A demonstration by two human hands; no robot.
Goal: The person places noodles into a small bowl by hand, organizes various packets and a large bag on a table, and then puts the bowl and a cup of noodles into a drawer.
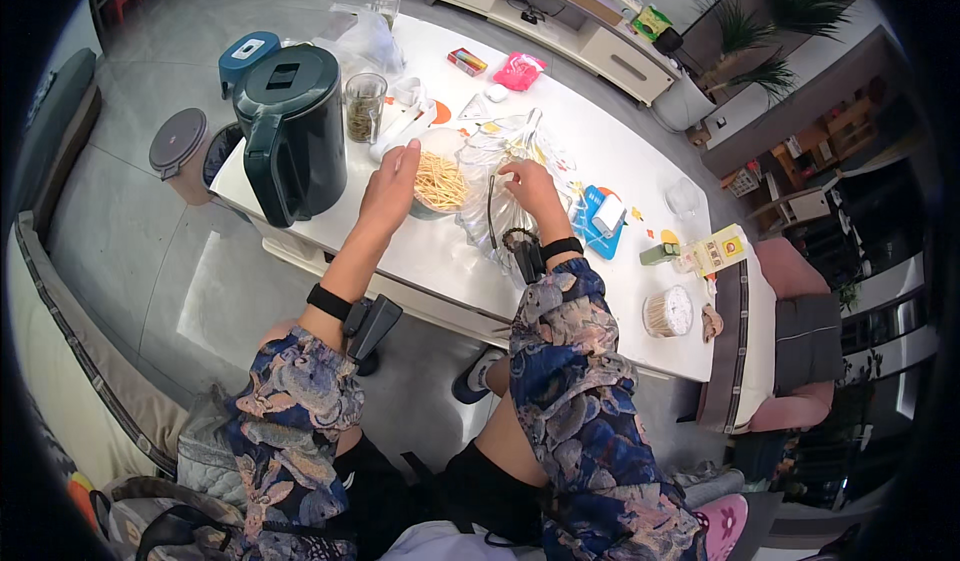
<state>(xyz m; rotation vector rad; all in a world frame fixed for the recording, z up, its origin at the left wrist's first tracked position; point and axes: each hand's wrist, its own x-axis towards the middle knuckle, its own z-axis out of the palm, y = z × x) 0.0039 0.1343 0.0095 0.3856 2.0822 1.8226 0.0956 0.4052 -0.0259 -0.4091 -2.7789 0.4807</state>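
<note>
My left hand (394, 187) is at the left side of a round tub of thin wooden sticks (441, 182), its fingers along the rim. To the right, my right hand (531, 190) hovers over a clear, ruffled glass or plastic dish (491, 148), thumb and forefinger close together; whether something small is between them cannot be told. A dark strap or cord (491, 212) hangs beside this hand. Behind the tub, a pale round lid (442, 142) is partly visible.
A dark green kettle (300, 133) and a glass with dried leaves (366, 109) stand left of my left hand. On the right are a blue packet (600, 223), a tub of cotton swabs (667, 311) and a clear cup (681, 196). A pink packet (519, 71) lies farther back.
</note>
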